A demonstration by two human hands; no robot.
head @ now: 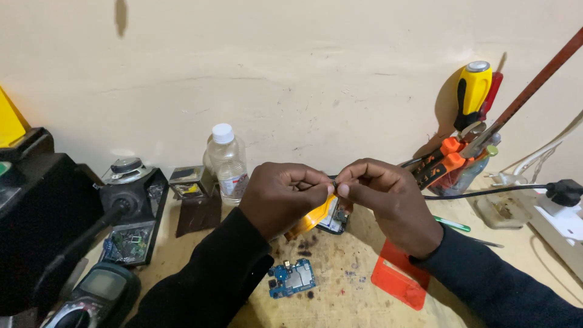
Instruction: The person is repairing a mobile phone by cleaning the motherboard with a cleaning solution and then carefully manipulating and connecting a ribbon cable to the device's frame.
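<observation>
My left hand [282,197] and my right hand [388,200] meet above the middle of the table [346,297], fingertips almost touching. Between them I pinch a tiny dark part [334,181]; it is too small for me to tell what it is. Both grips are closed on it, thumb against forefinger on each side. An orange-yellow piece [311,220] hangs down from under my left hand, and whether that hand also holds it I cannot tell. Just behind it, partly hidden by my hands, lies an opened phone [336,220] on the table.

Nearer to me, below my left hand, a small blue circuit board [293,278] lies flat on the stained surface. To the right of it, under my right wrist, sits a flat red-orange plastic piece [399,280].

Far from me, against the wall, stands a clear plastic bottle [228,164] with a white cap, just left of my hands. Left of it is a small square component [189,181], then a black stand [124,194] with more boards beneath it. At the near left corner lies a multimeter [91,297].

On the far right a holder bristles with tools: a yellow-handled screwdriver [472,91] upright, and orange-handled pliers [440,161] leaning toward my right hand. A black cable [486,193] runs right to a plug in a white power strip [562,225]. A thin green pen [452,224] lies just beyond my right hand.
</observation>
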